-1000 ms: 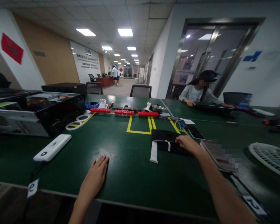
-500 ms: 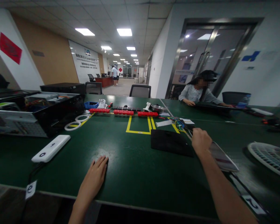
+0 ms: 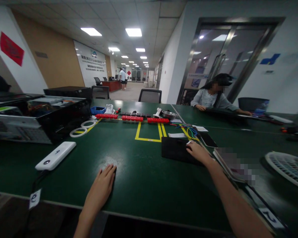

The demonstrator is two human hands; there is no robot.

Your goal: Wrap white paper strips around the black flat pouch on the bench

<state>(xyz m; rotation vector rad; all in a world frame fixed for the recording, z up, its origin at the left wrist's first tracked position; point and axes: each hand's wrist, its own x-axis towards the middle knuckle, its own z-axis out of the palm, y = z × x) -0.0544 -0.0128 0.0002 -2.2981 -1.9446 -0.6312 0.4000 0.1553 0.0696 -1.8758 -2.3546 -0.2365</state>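
Right hand [image 3: 198,152] right of center frame, over the right end of a flat black sheet [image 3: 175,148] on the green table [image 3: 139,185]. Fingers bent down onto the sheet; most of it sticks out left of the hand, right end under hand and wrist. Small white piece [image 3: 189,142] shows right at the fingertips. Can't tell if it's pinched or just touched.

White strip [image 3: 176,135] lies just beyond the sheet's top edge, up-left of the right hand. Colored wires [image 3: 192,132] just above the hand, dark phone-like slab [image 3: 208,140] upper right of it, notebook-like item [image 3: 227,160] to its right.

Left hand [image 3: 103,183] lower left of center, back up, fingers extended and together, flat on bare table, holding nothing visible. Well apart from the sheet. Nearest item is the white power bank [image 3: 56,156], up-left, cable out its lower end.

Hard to make out: right thumb and palm side hidden; left palm hidden too. Notebook-like item partly pixelated. Sheet too dark to read any detail. Open PC case [image 3: 46,124] at left runs out of frame, same for the white basket [image 3: 285,167] at right. Both forearms cut by the bottom edge. 3 red strips [image 3: 132,118] upper center, markings too small to read.
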